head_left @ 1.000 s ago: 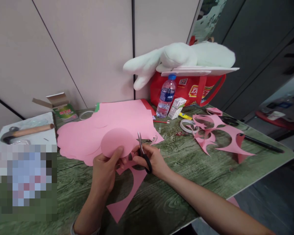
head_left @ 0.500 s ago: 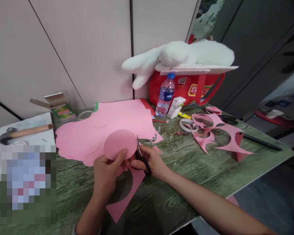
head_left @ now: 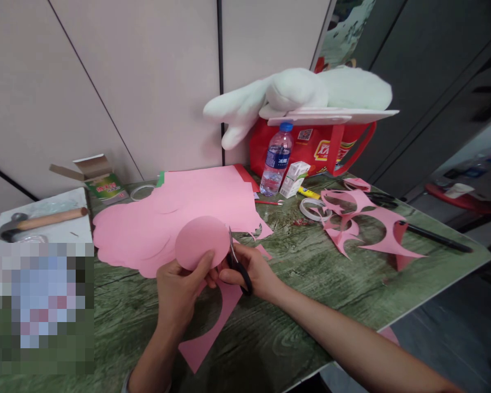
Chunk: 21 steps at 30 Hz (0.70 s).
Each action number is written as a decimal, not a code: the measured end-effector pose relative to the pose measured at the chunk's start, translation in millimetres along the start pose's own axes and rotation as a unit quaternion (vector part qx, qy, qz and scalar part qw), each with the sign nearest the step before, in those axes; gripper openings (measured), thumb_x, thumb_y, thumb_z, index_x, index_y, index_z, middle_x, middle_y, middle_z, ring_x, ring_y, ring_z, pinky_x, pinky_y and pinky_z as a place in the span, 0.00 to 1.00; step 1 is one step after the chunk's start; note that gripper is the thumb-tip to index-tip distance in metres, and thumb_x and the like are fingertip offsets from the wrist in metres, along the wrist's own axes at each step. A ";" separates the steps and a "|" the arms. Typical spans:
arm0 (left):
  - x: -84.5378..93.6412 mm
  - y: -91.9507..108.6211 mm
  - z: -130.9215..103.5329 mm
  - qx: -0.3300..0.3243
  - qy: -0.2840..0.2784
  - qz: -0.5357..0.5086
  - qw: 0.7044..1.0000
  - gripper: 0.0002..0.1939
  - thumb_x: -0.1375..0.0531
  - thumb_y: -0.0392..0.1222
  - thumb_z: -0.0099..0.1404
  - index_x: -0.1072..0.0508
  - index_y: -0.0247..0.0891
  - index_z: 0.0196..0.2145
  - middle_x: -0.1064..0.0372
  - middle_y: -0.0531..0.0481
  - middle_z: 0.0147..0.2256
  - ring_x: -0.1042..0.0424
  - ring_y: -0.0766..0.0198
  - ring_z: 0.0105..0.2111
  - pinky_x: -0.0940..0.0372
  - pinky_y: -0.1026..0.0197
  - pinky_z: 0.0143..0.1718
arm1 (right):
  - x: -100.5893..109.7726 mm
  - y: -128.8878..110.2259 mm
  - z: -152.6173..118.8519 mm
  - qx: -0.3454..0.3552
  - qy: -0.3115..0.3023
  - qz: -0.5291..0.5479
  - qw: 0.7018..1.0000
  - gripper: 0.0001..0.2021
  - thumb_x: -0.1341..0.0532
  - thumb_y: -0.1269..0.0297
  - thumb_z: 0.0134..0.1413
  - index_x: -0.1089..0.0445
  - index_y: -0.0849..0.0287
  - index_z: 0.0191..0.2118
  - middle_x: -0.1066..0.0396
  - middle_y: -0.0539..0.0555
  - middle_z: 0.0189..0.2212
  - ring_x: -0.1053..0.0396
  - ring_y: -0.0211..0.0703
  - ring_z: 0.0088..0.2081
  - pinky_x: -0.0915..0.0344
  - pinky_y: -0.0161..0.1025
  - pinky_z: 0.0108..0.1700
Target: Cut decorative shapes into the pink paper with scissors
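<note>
My left hand (head_left: 179, 289) pinches a round pink paper disc (head_left: 200, 240) by its lower edge, thumb on top. Scissors with black handles (head_left: 242, 270) sit in my right hand (head_left: 256, 273), fingers closed round the loops. Their blades point upward along the disc's right edge. A curved pink offcut (head_left: 213, 333) lies below my hands, its upper end partly hidden by them. Behind the disc, large pink scalloped sheets (head_left: 135, 229) are spread on the green wood-patterned table (head_left: 286, 338).
Pink paper scraps (head_left: 387, 218), a tape roll (head_left: 311, 209), and a black rod (head_left: 437, 237) lie to the right. A water bottle (head_left: 275, 164), a small white box (head_left: 294, 180) and a red bag (head_left: 311, 147) stand behind. A hammer (head_left: 49, 218) rests at left.
The disc has shifted very slightly to the right in my left hand. My right hand and the scissors look almost unmoved.
</note>
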<state>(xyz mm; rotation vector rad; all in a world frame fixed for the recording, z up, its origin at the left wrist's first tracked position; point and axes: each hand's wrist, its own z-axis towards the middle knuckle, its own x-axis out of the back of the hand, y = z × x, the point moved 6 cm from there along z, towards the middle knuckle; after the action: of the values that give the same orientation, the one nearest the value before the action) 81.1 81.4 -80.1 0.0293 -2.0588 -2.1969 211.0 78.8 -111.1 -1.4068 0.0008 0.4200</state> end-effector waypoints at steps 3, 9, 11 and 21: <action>0.0 1.7 -0.3 0.001 -0.001 0.000 1.000 0.13 0.34 0.39 0.49 0.28 0.37 0.11 0.31 0.52 0.12 0.34 0.67 0.12 0.38 0.67 0.15 | 0.1 -1.3 0.3 0.003 0.001 -0.005 1.000 0.23 0.30 0.45 0.38 0.38 0.58 0.25 0.42 0.45 0.20 0.46 0.34 0.23 0.43 0.34 0.26; 4.3 -3.2 0.8 -0.007 0.011 -0.010 1.000 0.15 0.34 0.41 0.52 0.29 0.37 0.12 0.32 0.54 0.13 0.33 0.68 0.14 0.38 0.68 0.17 | 3.9 2.6 -0.5 -0.005 0.004 -0.017 1.000 0.22 0.30 0.48 0.40 0.37 0.60 0.29 0.40 0.45 0.21 0.46 0.32 0.23 0.47 0.32 0.25; 4.4 -2.1 0.7 -0.013 0.009 -0.013 1.000 0.15 0.34 0.42 0.53 0.28 0.37 0.13 0.31 0.54 0.13 0.33 0.68 0.14 0.37 0.67 0.17 | 4.9 4.1 -0.7 -0.005 0.006 -0.020 1.000 0.22 0.29 0.48 0.39 0.36 0.60 0.30 0.39 0.45 0.21 0.45 0.33 0.23 0.47 0.32 0.25; -1.5 -0.5 -1.6 0.000 -0.032 0.000 0.999 0.17 0.35 0.42 0.54 0.29 0.37 0.11 0.32 0.52 0.12 0.33 0.67 0.13 0.38 0.67 0.15 | 1.2 2.7 0.1 -0.005 -0.007 0.005 1.000 0.23 0.29 0.47 0.38 0.38 0.59 0.27 0.40 0.46 0.21 0.42 0.35 0.24 0.44 0.35 0.27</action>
<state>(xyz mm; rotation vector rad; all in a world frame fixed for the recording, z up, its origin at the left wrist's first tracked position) 82.7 80.0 -80.8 -0.0415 -2.0916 -2.2265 211.4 79.5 -113.9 -1.4150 -0.0061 0.4396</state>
